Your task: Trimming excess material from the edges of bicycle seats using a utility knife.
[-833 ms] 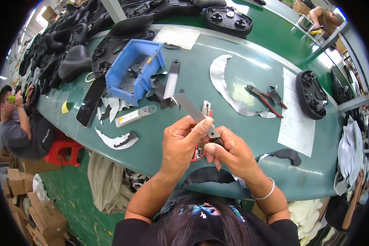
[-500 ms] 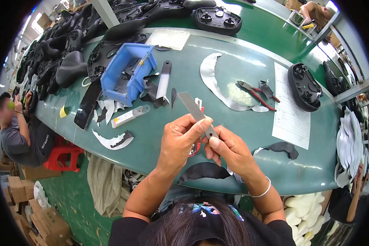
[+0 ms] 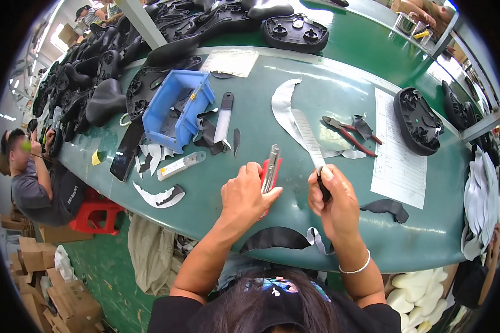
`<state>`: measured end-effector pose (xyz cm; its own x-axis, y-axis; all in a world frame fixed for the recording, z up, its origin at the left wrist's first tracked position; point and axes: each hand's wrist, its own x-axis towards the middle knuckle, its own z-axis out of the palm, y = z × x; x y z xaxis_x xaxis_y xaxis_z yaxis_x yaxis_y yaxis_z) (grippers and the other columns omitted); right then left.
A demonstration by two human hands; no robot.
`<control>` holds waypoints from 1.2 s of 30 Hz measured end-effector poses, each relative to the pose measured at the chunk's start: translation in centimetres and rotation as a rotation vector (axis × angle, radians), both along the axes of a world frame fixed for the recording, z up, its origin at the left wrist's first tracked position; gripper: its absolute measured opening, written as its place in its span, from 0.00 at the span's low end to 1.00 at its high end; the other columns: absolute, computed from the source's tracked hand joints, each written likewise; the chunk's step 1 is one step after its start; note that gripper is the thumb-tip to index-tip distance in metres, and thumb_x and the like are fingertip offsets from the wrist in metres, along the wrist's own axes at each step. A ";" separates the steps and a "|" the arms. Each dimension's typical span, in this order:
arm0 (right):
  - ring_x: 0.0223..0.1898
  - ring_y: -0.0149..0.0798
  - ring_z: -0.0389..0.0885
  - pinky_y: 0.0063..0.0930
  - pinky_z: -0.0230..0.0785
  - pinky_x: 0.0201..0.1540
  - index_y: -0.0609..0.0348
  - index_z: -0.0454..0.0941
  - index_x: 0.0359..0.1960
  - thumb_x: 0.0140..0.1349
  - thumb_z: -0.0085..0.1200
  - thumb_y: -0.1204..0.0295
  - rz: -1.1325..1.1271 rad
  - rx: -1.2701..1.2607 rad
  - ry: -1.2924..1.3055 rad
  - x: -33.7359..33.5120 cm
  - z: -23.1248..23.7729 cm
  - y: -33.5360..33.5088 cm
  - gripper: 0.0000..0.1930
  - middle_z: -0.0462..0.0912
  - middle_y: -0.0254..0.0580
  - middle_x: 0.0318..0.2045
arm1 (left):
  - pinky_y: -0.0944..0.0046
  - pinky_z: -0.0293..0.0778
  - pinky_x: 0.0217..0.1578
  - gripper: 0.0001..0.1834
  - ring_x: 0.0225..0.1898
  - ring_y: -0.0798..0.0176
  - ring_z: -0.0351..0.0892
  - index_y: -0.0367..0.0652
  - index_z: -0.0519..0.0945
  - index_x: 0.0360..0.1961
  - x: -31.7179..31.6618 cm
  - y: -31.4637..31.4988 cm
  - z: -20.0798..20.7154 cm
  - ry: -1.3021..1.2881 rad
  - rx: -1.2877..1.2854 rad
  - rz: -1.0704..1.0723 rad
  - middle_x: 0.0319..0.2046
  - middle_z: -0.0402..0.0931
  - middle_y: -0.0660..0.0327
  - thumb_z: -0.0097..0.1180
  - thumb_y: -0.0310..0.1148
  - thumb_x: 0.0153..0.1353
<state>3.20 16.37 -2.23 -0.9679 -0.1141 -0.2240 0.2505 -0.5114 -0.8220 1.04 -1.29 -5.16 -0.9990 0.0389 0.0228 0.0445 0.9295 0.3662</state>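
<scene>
My left hand (image 3: 242, 195) is closed around a red and silver utility knife (image 3: 270, 171), its metal channel pointing away from me. In my right hand (image 3: 338, 201) a long snap-off blade (image 3: 308, 136) is pinched near its lower end, where a dark piece also sits in the fingers. The blade stands up and leans left, overlapping a curved white strip (image 3: 284, 102) on the table beyond. On the near edge of the green table (image 3: 205, 191) lies a black curved scrap (image 3: 276, 238), just below my hands.
A blue bin (image 3: 178, 136) with dark scraps, a clear blade case (image 3: 223, 123) and another case (image 3: 181, 166) lie left. Red-handled pliers (image 3: 350, 134), a paper sheet (image 3: 400, 161) and a black saddle base (image 3: 418, 121) are right. A person (image 3: 30, 172) sits at far left.
The blade has passed from both hands to my right hand alone and moved right. My left hand has taken up the red utility knife from the table. The whole view has shifted slightly.
</scene>
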 end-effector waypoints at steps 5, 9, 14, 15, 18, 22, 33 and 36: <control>0.17 0.22 0.63 0.16 0.54 0.20 0.63 0.75 0.34 0.67 0.45 0.68 0.157 0.131 0.043 0.6 0.0 0.1 0.11 0.70 0.30 0.17 | 0.65 0.71 0.27 0.18 0.25 0.69 0.75 0.41 0.75 0.35 -1.6 -2.4 0.5 -0.235 1.101 0.166 0.24 0.73 0.61 0.61 0.45 0.57; 0.17 0.21 0.65 0.16 0.55 0.21 0.62 0.76 0.32 0.67 0.44 0.68 0.348 0.401 0.029 2.5 -0.1 0.7 0.11 0.73 0.30 0.17 | 0.74 0.68 0.25 0.15 0.24 0.75 0.71 0.41 0.74 0.35 -2.4 -3.1 2.3 -0.012 1.746 0.255 0.24 0.73 0.63 0.55 0.43 0.64; 0.17 0.23 0.64 0.22 0.56 0.21 0.65 0.77 0.32 0.66 0.45 0.69 0.432 0.575 0.207 3.5 0.3 0.4 0.12 0.70 0.32 0.15 | 0.74 0.69 0.25 0.20 0.25 0.74 0.72 0.41 0.73 0.35 -2.3 -2.8 3.3 0.023 1.808 0.308 0.24 0.73 0.62 0.52 0.50 0.64; 0.17 0.23 0.64 0.22 0.56 0.21 0.65 0.77 0.32 0.66 0.45 0.69 0.427 0.576 0.202 3.5 0.2 0.5 0.12 0.70 0.32 0.15 | 0.73 0.69 0.25 0.21 0.25 0.74 0.72 0.42 0.72 0.35 -2.3 -2.5 3.4 0.011 1.784 0.311 0.24 0.73 0.62 0.50 0.52 0.65; 0.17 0.23 0.64 0.21 0.56 0.21 0.66 0.77 0.31 0.66 0.45 0.70 0.412 0.577 0.152 3.3 0.2 0.6 0.13 0.69 0.31 0.14 | 0.73 0.69 0.26 0.21 0.25 0.74 0.72 0.42 0.72 0.35 -2.4 -1.9 3.7 -0.006 1.776 0.307 0.23 0.73 0.62 0.50 0.52 0.65; 0.17 0.23 0.63 0.21 0.55 0.21 0.66 0.77 0.30 0.66 0.44 0.70 0.386 0.522 0.060 3.1 0.1 0.9 0.13 0.68 0.31 0.13 | 0.73 0.69 0.26 0.21 0.25 0.73 0.72 0.42 0.72 0.35 -2.6 -1.6 3.7 -0.017 1.766 0.288 0.23 0.72 0.62 0.49 0.52 0.65; 0.19 0.21 0.60 0.18 0.51 0.22 0.63 0.68 0.52 0.71 0.40 0.66 0.261 0.302 0.034 1.8 1.2 -1.9 0.15 0.62 0.25 0.17 | 0.72 0.69 0.29 0.22 0.28 0.72 0.71 0.42 0.71 0.35 -1.4 2.1 3.6 -0.156 1.786 0.218 0.25 0.71 0.63 0.45 0.54 0.67; 0.21 0.23 0.64 0.19 0.56 0.23 0.62 0.59 0.61 0.71 0.39 0.61 0.172 0.301 0.097 1.6 0.8 -2.1 0.22 0.66 0.30 0.19 | 0.72 0.67 0.31 0.23 0.28 0.73 0.69 0.42 0.70 0.35 -0.9 3.8 3.0 -0.151 1.794 0.189 0.26 0.70 0.63 0.41 0.54 0.68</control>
<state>4.79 14.23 -1.42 -0.9586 -0.2203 -0.1804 0.2254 -0.1999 -0.9535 0.17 2.46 -2.12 -0.9837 -0.0305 -0.1773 -0.1287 -0.5694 0.8119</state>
